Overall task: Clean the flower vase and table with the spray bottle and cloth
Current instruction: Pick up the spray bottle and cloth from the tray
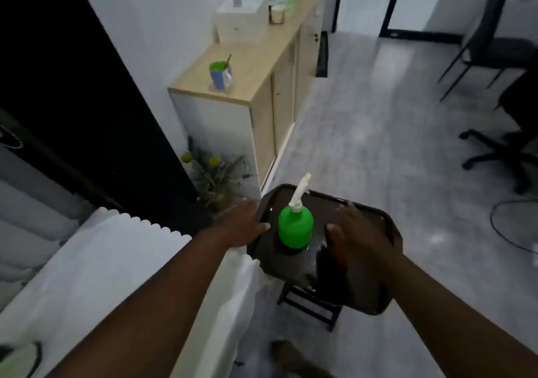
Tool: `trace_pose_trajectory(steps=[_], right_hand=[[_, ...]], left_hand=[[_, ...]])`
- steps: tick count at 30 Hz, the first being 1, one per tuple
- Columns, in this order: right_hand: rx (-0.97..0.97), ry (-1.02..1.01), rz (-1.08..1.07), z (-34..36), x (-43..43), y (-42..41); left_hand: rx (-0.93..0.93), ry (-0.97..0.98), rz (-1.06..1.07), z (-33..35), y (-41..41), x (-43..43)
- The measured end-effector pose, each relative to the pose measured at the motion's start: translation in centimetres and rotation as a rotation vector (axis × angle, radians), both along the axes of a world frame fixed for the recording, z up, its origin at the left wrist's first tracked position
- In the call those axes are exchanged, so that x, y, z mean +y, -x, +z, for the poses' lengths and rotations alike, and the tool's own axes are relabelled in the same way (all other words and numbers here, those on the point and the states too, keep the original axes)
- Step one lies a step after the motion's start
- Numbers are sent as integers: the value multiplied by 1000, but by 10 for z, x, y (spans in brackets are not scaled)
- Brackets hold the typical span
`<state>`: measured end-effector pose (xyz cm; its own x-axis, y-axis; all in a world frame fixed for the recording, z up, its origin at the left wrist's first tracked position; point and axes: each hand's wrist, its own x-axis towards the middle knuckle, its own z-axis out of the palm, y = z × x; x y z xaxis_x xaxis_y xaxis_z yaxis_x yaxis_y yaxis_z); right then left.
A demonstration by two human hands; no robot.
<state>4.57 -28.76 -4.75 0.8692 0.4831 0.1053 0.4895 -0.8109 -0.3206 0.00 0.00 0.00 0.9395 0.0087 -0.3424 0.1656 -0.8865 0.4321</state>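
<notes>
A green spray bottle (295, 227) stands upright on a dark tray-like table (366, 296), its long axis close to vertical. Its white nozzle (301, 191) rises from the neck and leans up and slightly right, pointing away from the person toward the grey floor (378, 115).

The left hand (243, 223) grips the table's left rim, thumb lying on the top surface just beside the bottle's base, the other fingers curled under the edge out of sight. The right hand (353, 240) rests on the table to the right of the bottle with fingers spread and flat, not closed around anything that can be made out (the picture is blurred there, and whether a cloth lies beneath the palm cannot be told). The bottle sits between the two hands, touching neither.

Under the table, dark legs (308, 304) show. To the left lies a white scallop-edged cover (116, 261). Beyond the left hand, on the floor against a wooden cabinet (262, 92), stands a bunch of flowers (217, 173) with yellow heads; its vase is hidden by the foliage and the hand. A blue-and-green mug (220, 74) sits on the cabinet's near end. An office chair's base (500, 150) is at far right.
</notes>
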Motion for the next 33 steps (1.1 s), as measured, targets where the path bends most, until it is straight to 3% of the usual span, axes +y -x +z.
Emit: trace_pose_trajectory(steps=[5, 10, 18, 21, 29, 33], right_hand=[[407, 127, -208, -79, -29, 5], [426, 80, -357, -108, -11, 5], [424, 146, -352, -134, 15, -4], [426, 27, -388, -139, 8, -9], [224, -268, -144, -104, 55, -25], [184, -260, 89, -70, 130, -6]], left_hand=[[7, 131, 8, -65, -39, -29], [-84, 212, 113, -77, -58, -59], [-127, 408, 233, -93, -68, -77], [-163, 429, 231, -90, -61, -73], [-324, 421, 485, -45, -12, -8], [-462, 363, 628, -15, 55, 40]])
